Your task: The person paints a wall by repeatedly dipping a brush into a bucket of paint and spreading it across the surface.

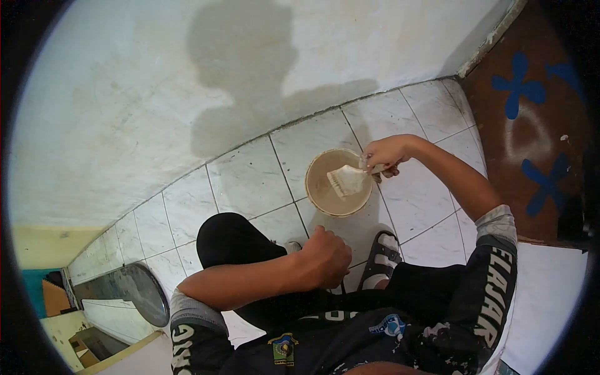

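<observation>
My right hand (386,156) is closed round the handle of a wide paintbrush (347,182). The brush head is pale and coated, and it hangs over the mouth of a round bucket (310,199). A thin whitish residue coats the inside of the bucket, which stands on the tiled floor close to the wall. My left hand (326,257) is curled into a loose fist in front of my knees, apart from the bucket. Nothing shows in its fingers.
A pale, patchy wall (137,119) rises beyond the floor tiles (247,178), with my shadow on it. On the right is a brown panel (500,150) with blue shapes. A dark round-ended object (140,290) lies at the lower left. My sandalled foot (382,253) is beside the bucket.
</observation>
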A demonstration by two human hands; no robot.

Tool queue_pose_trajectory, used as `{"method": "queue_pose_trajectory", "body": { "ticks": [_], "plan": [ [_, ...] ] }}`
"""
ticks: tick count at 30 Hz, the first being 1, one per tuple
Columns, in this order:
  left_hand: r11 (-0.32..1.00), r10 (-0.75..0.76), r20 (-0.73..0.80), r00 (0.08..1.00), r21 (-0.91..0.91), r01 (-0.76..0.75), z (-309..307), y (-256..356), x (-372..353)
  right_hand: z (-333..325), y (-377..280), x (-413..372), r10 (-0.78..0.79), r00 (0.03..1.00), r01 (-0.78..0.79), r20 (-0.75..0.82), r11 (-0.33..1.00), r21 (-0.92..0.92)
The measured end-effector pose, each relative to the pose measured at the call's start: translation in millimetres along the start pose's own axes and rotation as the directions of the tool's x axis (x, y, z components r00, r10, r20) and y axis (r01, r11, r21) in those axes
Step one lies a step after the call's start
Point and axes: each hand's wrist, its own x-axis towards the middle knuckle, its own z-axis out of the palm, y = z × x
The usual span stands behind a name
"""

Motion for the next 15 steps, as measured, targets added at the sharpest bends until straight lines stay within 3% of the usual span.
{"method": "queue_pose_trajectory", "body": {
  "ticks": [3,10,13,15],
  "plan": [
    [1.000,-0.010,-0.067,0.998,0.014,0.011,9.8,-1.7,4.9,-8.5,18.2,-15.2,-0.021,1.000,0.020,0.012,0.994,0.108],
    [1.000,-0.010,-0.055,0.998,-0.014,0.010,6.1,-0.1,5.9,-14.9,47.2,-38.5,-0.144,0.984,0.086,0.107,0.901,0.425],
    [1.000,0.000,-0.089,0.996,0.009,0.001,13.5,-0.2,9.2,-17.9,57.2,-39.5,-0.189,0.974,0.110,0.128,0.882,0.458],
    [1.000,-0.019,-0.031,0.999,-0.007,0.019,11.3,0.0,10.8,-17.9,62.5,-39.5,-0.191,0.979,0.137,0.076,0.881,0.453]
  ]
}}
